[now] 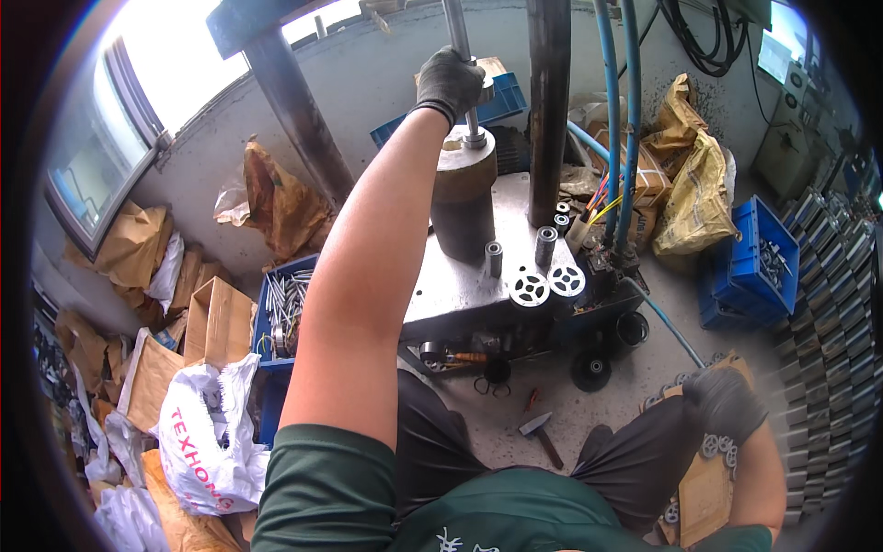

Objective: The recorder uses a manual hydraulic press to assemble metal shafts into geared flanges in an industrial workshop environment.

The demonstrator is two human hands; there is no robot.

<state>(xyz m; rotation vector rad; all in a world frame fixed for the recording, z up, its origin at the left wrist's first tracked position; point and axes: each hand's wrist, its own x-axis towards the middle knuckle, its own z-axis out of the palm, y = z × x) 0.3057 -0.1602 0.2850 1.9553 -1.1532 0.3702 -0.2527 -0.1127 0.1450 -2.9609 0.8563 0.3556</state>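
Head view: at 12 o'clock, my gloved left hand is closed on the vertical metal rod above the upright cylinder. At 4 o'clock, my gloved right hand is at the cardboard bearing spoked discs; I cannot tell its grip.

A shiny metal rod stands roughly upright atop a dark cylinder.

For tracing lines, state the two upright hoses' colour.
The hoses are blue, seen best in the head view.

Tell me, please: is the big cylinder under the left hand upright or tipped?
Upright: the cylinder stands on end on the metal plate.
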